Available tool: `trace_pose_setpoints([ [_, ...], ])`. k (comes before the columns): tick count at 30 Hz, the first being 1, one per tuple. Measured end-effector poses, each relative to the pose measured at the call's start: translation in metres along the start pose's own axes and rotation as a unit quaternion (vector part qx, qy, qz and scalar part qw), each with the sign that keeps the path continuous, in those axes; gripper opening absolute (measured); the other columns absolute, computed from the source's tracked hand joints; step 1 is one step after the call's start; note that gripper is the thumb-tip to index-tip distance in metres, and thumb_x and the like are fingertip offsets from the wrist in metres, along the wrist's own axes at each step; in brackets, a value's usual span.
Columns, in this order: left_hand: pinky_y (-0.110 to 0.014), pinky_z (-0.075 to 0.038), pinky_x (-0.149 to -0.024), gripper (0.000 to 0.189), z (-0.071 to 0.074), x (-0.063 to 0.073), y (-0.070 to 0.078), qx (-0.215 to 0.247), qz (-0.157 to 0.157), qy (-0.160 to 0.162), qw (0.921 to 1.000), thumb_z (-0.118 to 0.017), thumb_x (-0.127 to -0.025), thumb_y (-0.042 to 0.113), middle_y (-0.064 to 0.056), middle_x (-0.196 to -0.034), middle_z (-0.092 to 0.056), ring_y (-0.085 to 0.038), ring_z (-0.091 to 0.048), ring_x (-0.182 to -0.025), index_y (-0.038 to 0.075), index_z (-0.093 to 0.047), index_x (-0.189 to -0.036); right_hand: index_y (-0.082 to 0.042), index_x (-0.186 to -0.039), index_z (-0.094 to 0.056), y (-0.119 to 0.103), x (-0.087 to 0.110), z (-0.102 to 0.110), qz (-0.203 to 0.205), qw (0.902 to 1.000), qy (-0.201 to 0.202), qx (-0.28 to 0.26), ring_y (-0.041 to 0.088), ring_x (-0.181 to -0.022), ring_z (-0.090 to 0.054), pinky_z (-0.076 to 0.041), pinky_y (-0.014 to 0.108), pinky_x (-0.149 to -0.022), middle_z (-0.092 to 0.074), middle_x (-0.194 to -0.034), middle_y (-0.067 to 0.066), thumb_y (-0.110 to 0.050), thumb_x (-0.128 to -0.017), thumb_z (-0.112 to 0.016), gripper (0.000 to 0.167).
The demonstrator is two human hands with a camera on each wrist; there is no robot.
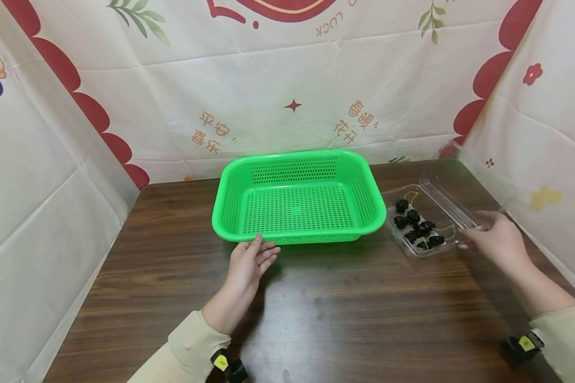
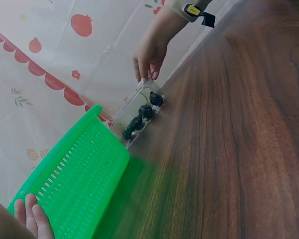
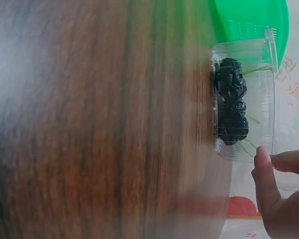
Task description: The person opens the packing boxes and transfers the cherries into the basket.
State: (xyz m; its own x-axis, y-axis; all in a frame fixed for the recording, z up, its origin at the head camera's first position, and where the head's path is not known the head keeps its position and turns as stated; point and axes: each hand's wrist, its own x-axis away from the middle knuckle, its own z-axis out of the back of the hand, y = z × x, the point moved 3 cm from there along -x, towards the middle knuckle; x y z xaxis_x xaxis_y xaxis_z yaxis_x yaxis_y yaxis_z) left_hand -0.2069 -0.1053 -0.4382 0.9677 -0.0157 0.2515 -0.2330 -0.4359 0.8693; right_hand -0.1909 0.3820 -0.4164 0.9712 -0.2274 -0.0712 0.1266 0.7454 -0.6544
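Note:
A green plastic basket (image 1: 294, 210) with slotted sides and floor sits at the middle of the table. My left hand (image 1: 251, 260) is at its near rim, the thumb up by the edge and the fingers extended; in the left wrist view these fingers (image 2: 35, 216) lie along the basket's side. To the basket's right is a clear plastic box (image 1: 404, 247) with its hinged lid (image 1: 452, 186) raised. Several dark, bumpy fruits (image 1: 413, 216) with thin green stems lie inside. With thumb and fingers my right hand (image 1: 498, 239) pinches the box's right edge.
The brown wooden table (image 1: 316, 314) stretches in front of both hands. A printed white cloth (image 1: 278, 80) hangs behind the basket, and similar cloth (image 1: 551, 149) stands close beside the raised lid on the right.

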Motion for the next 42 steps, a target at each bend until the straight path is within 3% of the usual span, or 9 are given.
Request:
trace_pose_setpoints([
  [3, -0.032, -0.054, -0.082, 0.030, 0.000, 0.000, 0.000, 0.001, 0.001, 0.000, 1.0000, -0.050, -0.104, 0.020, -0.013, -0.096, -0.064, -0.019, -0.068, -0.086, -0.005, -0.041, -0.116, 0.025, -0.139, -0.023, 0.001, -0.001, -0.001, -0.016, 0.9987, -0.010, -0.047, 0.012, -0.057, -0.069, -0.034, 0.004, -0.064, -0.071, -0.072, 0.012, -0.018, -0.096, -0.060, 0.071],
  [8, -0.032, -0.054, -0.082, 0.027, -0.001, 0.000, 0.001, 0.003, 0.001, 0.000, 1.0000, -0.050, -0.104, 0.020, -0.013, -0.095, -0.064, -0.019, -0.068, -0.085, -0.004, -0.041, -0.114, 0.024, -0.142, -0.013, 0.007, -0.005, -0.007, -0.063, 0.9758, -0.021, -0.208, 0.013, -0.059, -0.069, -0.055, 0.022, -0.064, -0.066, -0.077, 0.007, -0.007, -0.095, -0.061, 0.074],
  [11, -0.032, -0.054, -0.082, 0.027, -0.002, 0.000, 0.002, 0.003, 0.001, 0.001, 1.0000, -0.050, -0.104, 0.019, -0.013, -0.094, -0.064, -0.020, -0.068, -0.085, -0.004, -0.041, -0.114, 0.018, -0.146, 0.001, 0.011, -0.006, -0.012, -0.099, 0.9221, -0.034, -0.373, 0.016, -0.063, -0.070, -0.057, 0.028, -0.066, -0.063, -0.081, 0.007, 0.002, -0.092, -0.063, 0.085],
  [14, -0.031, -0.054, -0.081, 0.026, -0.001, 0.000, 0.002, 0.002, 0.002, 0.004, 1.0000, -0.050, -0.104, 0.019, -0.013, -0.094, -0.064, -0.020, -0.068, -0.084, -0.004, -0.041, -0.114, 0.008, -0.148, 0.016, 0.013, -0.003, -0.014, -0.117, 0.8465, -0.054, -0.517, 0.022, -0.069, -0.071, -0.057, 0.030, -0.070, -0.065, -0.079, 0.009, 0.012, -0.090, -0.061, 0.097],
  [19, -0.032, -0.054, -0.081, 0.026, 0.000, 0.001, 0.002, 0.002, 0.002, 0.005, 1.0000, -0.049, -0.104, 0.018, -0.017, -0.100, -0.066, -0.021, -0.069, -0.086, -0.005, -0.041, -0.115, -0.003, -0.135, -0.032, 0.015, 0.002, -0.017, -0.119, 0.7815, -0.081, -0.607, 0.030, -0.076, -0.071, -0.057, 0.036, -0.073, -0.068, -0.083, 0.017, 0.019, -0.090, -0.053, 0.054],
  [21, -0.032, -0.054, -0.081, 0.027, 0.001, 0.001, 0.002, 0.000, 0.003, 0.005, 1.0000, -0.049, -0.104, 0.018, -0.018, -0.103, -0.066, -0.021, -0.069, -0.087, -0.005, -0.041, -0.115, 0.000, -0.122, -0.032, 0.015, 0.004, -0.019, -0.124, 0.7716, -0.086, -0.618, 0.030, -0.076, -0.071, -0.057, 0.037, -0.073, -0.069, -0.084, 0.017, 0.018, -0.091, -0.052, 0.041],
  [27, -0.031, -0.054, -0.081, 0.026, 0.001, 0.000, 0.002, -0.005, 0.006, 0.006, 1.0000, -0.049, -0.104, 0.018, -0.017, -0.104, -0.067, -0.021, -0.069, -0.088, -0.004, -0.041, -0.115, -0.019, -0.147, 0.016, 0.013, 0.006, -0.024, -0.160, 0.7578, -0.070, -0.629, 0.027, -0.075, -0.071, -0.057, 0.036, -0.073, -0.069, -0.082, 0.014, 0.017, -0.091, -0.053, 0.096],
  [34, -0.032, -0.054, -0.081, 0.024, 0.000, 0.000, 0.002, -0.004, 0.004, 0.001, 1.0000, -0.049, -0.104, 0.018, -0.015, -0.101, -0.068, -0.020, -0.069, -0.086, -0.003, -0.041, -0.113, -0.018, -0.139, 0.003, 0.013, 0.006, -0.025, -0.159, 0.7438, -0.052, -0.647, 0.027, -0.075, -0.070, -0.057, 0.037, -0.075, -0.067, -0.082, 0.013, 0.017, -0.092, -0.051, 0.079],
  [42, -0.032, -0.054, -0.081, 0.024, -0.001, 0.000, 0.002, 0.009, 0.006, 0.006, 0.9999, -0.050, -0.104, 0.018, -0.017, -0.103, -0.068, -0.021, -0.069, -0.087, -0.003, -0.041, -0.112, 0.004, -0.101, -0.047, 0.017, 0.011, -0.026, -0.148, 0.7043, -0.109, -0.686, 0.032, -0.083, -0.069, -0.055, 0.043, -0.083, -0.068, -0.088, 0.020, 0.008, -0.098, -0.047, 0.005],
])
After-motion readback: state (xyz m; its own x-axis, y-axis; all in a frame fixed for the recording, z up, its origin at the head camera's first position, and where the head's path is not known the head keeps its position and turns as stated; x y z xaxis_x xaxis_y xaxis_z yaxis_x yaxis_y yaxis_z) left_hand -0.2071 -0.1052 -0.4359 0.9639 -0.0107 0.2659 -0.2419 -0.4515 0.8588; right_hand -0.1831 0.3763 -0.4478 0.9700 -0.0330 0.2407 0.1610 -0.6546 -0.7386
